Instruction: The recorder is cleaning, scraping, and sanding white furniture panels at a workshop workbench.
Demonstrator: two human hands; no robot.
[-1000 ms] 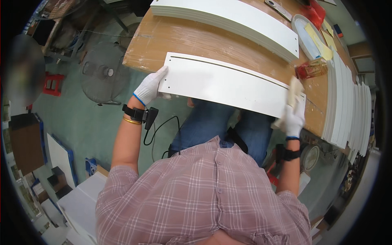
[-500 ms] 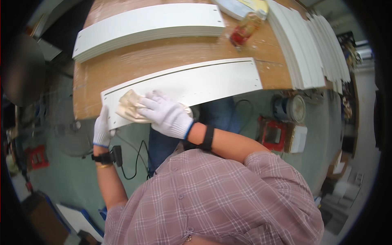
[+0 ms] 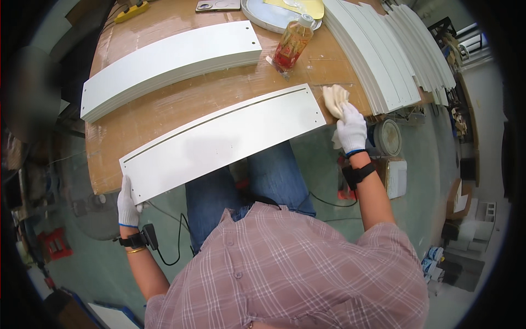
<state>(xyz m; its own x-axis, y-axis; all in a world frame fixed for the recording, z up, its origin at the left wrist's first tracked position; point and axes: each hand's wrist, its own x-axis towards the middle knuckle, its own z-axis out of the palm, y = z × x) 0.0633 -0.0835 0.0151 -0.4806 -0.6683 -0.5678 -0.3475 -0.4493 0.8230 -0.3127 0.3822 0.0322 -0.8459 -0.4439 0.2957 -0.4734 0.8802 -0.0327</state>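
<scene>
A long white panel [image 3: 224, 137] with a dark groove along its far edge lies at the table's near edge, partly overhanging it. My left hand [image 3: 127, 202], in a white knit glove, grips the panel's left end, thumb on top and fingers beneath. Just past the panel's right end, my right hand [image 3: 352, 127], gloved the same way, is closed on a crumpled cream cloth [image 3: 335, 100]. The cloth is off the panel, above the table's right part. Small holes show near the panel's corners.
The brown table [image 3: 181, 98] bears a stack of white panels [image 3: 170, 60] at the far left and more panels [image 3: 378, 60] on the right. A bottle of reddish liquid [image 3: 293, 45] stands near a round tub [image 3: 263, 17]. Below right sits a can [image 3: 388, 138].
My right hand has swept the cloth from the panel's left part to beyond its right end. My left hand stays at the left end. The view has shifted slightly.
</scene>
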